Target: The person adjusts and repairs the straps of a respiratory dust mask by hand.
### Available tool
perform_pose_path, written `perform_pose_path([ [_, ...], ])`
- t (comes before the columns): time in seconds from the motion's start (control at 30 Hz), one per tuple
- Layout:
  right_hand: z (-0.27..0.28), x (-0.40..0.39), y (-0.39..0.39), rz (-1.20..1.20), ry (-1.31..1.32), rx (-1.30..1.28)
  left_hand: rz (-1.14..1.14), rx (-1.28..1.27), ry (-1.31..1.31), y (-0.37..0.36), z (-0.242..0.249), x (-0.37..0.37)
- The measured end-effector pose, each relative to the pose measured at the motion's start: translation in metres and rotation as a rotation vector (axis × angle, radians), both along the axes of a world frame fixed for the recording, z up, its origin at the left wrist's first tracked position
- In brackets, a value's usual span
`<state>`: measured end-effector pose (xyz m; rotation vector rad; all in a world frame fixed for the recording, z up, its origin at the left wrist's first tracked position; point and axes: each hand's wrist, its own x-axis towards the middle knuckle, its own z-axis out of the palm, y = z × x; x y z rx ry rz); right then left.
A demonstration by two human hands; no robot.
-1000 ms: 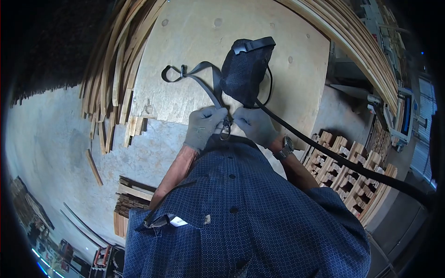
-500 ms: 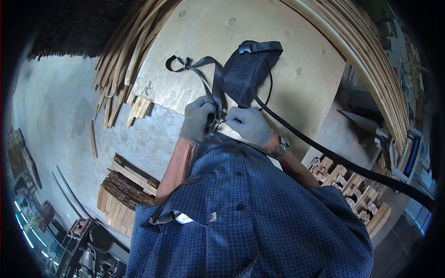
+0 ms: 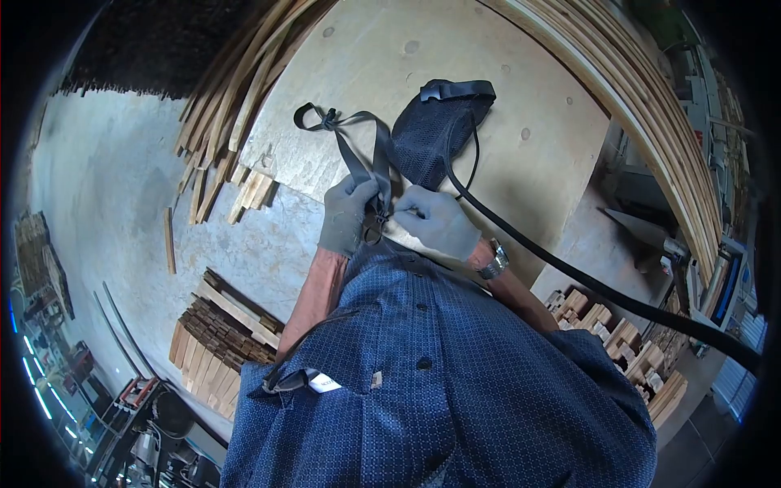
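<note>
Both of my hands wear grey gloves and meet just in front of my blue patterned shirt [image 3: 394, 333]. My left hand [image 3: 343, 218] is closed round a black webbing strap [image 3: 381, 154]; its far end loops through a small black slider [image 3: 329, 119] on the plywood board [image 3: 521, 93]. Beside it, my right hand [image 3: 439, 224] is in a pinch near the strap's lower end; whatever its fingertips hold is hidden. A small dark loop [image 3: 373, 234] hangs between the hands. Beyond them lies a black mesh pouch [image 3: 427, 142] with a buckle [image 3: 431, 92].
A thick black cable [image 3: 553, 259] runs from the pouch past my right wrist to the lower right. Long wood strips [image 3: 244, 98] lie left of the board, with more curved strips [image 3: 651, 106] at right. Stacked wood pieces [image 3: 215, 333] stand on the floor to the left.
My hands stay close together at the strap's lower end. The small loop between them shows more clearly now, and the strap has shifted slightly. The view has turned a little.
</note>
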<state>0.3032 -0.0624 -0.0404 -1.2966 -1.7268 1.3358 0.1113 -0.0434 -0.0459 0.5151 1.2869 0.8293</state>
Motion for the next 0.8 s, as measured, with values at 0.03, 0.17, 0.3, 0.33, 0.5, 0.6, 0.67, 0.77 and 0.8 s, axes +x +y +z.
perform_pose_path([
  [0.03, 0.004, -0.001, 0.002, -0.024, -0.016, -0.010, -0.001, 0.049, 0.068, 0.000, 0.001, 0.001],
  [0.17, 0.019, -0.007, 0.014, -0.139, -0.138, -0.169, -0.009, 0.166, 0.220, -0.002, 0.011, 0.002],
  [0.3, 0.013, -0.016, 0.020, -0.162, -0.225, -0.160, -0.014, 0.243, 0.264, -0.006, 0.006, 0.001],
  [0.33, 0.011, -0.017, 0.020, -0.130, -0.290, -0.151, -0.009, 0.180, 0.235, -0.007, 0.009, 0.003],
  [0.5, 0.007, -0.017, 0.011, 0.018, -0.344, 0.160, -0.020, 0.117, 0.269, -0.012, 0.004, 0.012],
  [0.6, -0.003, -0.021, 0.009, -0.097, -0.395, -0.051, -0.043, 0.125, 0.314, -0.013, -0.002, 0.012],
  [0.67, 0.000, -0.021, 0.007, -0.084, -0.470, -0.039, -0.059, 0.173, 0.383, -0.014, -0.009, 0.011],
  [0.77, 0.006, -0.019, 0.009, -0.051, -0.445, -0.057, -0.060, 0.228, 0.481, -0.012, -0.010, 0.015],
  [0.8, 0.009, -0.019, 0.009, -0.048, -0.444, -0.058, -0.046, 0.231, 0.514, -0.012, -0.009, 0.016],
])
